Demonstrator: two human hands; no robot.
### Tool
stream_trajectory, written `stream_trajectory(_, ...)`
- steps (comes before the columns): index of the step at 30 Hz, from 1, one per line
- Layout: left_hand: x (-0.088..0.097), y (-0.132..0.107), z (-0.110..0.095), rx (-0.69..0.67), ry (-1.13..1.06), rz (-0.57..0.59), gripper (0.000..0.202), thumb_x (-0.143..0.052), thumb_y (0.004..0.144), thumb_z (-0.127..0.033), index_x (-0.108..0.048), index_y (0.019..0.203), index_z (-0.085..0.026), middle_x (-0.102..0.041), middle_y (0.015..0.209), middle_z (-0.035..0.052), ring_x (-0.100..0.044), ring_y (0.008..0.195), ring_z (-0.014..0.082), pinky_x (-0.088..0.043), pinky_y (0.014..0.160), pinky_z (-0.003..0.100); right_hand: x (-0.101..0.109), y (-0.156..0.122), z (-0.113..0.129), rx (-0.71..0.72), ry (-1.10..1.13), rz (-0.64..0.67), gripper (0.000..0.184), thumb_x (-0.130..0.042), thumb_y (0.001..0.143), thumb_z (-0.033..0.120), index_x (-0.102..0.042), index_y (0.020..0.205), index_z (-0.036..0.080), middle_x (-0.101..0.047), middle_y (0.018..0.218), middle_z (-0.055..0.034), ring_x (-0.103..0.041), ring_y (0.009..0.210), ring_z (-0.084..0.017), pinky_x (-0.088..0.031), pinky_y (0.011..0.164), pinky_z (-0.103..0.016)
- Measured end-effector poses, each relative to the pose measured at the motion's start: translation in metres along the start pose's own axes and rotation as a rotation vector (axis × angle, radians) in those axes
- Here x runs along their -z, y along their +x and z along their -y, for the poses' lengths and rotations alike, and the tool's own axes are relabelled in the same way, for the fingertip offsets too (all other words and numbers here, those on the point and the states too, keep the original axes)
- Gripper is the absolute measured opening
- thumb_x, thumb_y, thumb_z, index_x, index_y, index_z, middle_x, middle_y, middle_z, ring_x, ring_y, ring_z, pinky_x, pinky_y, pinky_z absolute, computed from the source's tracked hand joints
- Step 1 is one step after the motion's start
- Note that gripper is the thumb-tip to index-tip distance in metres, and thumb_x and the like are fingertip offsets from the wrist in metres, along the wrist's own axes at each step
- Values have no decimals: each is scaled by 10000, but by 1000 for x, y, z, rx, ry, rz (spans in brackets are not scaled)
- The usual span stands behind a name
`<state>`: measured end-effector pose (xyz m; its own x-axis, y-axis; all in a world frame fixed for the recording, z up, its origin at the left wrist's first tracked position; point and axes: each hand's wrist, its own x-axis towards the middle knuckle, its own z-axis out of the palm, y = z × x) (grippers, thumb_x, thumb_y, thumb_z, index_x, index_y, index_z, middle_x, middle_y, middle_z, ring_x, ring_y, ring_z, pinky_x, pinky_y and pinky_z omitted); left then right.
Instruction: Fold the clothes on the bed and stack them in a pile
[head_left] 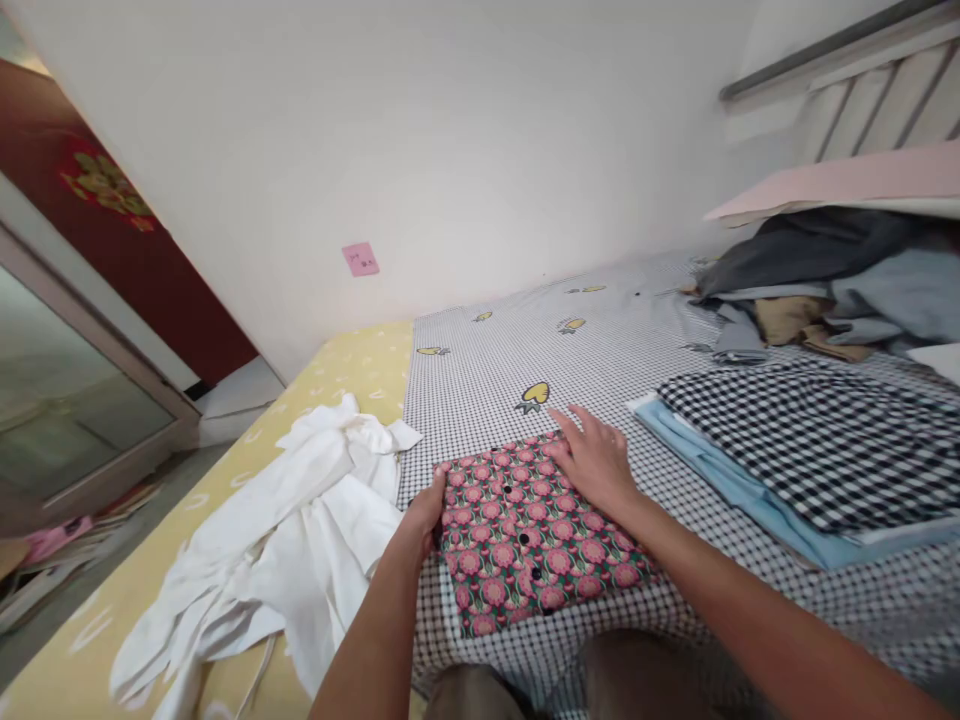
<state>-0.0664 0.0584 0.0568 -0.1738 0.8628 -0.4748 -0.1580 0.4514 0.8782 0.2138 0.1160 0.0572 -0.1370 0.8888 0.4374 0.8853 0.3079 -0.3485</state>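
A folded garment with pink flowers on dark green and black buttons (525, 545) lies on a black-and-white checked sheet (480, 370) in front of me. My left hand (426, 512) grips its left edge, fingers curled around the fabric. My right hand (596, 458) lies flat on the garment's far right corner, fingers stretched out. My knees show at the bottom of the view.
A crumpled white garment (300, 530) lies to the left on a yellow sheet (360, 365). At right sits a folded stack, checked shirt (817, 440) over light blue cloth (720, 470). Loose dark and grey clothes (825, 270) pile at the back right. The wall is close behind.
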Motion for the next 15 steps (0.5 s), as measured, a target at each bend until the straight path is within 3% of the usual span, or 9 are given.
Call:
stream_trajectory(2,1,-9,0,56,-80,46,680,-414,917,-700,-672,1217,-147,-773,1133,166,-755,977,272,-606,884,434,-12,-15,13,178,-94,67,528,-376,1016,515,-402,1534,415,-405,1608,-61,-377,1438,-352,-261,1133,-650)
stream_trajectory(4,4,-21,2,81,-166,96,694,-318,945,-693,-651,1249,-166,-766,1155,154,-753,979,261,-604,884,443,-30,-31,20,259,-131,167,528,-309,1020,580,-361,1536,483,-425,1602,-20,-368,1448,-356,-214,1138,-687)
stream_trajectory(7,9,-43,13,57,-303,155,668,-243,983,-636,-645,1238,-167,-763,1141,146,-752,952,241,-601,885,434,-50,-45,21,264,-202,223,533,-272,1020,595,-386,1527,476,-438,1599,-14,-374,1448,-369,-151,1157,-693)
stream_trajectory(11,9,-66,34,-2,-438,147,605,-213,1029,-518,-650,1165,-123,-769,1052,152,-746,883,206,-605,848,371,-54,-46,20,243,-263,247,532,-224,1034,559,-416,1519,453,-413,1614,2,-361,1464,-353,-149,1168,-678)
stream_trajectory(15,5,-75,51,-7,-506,64,337,-408,1025,-345,-653,1051,-115,-768,875,105,-721,721,149,-590,717,257,-49,-45,22,238,-290,281,543,-198,1034,560,-383,1534,457,-377,1633,16,-351,1474,-340,-150,1174,-677)
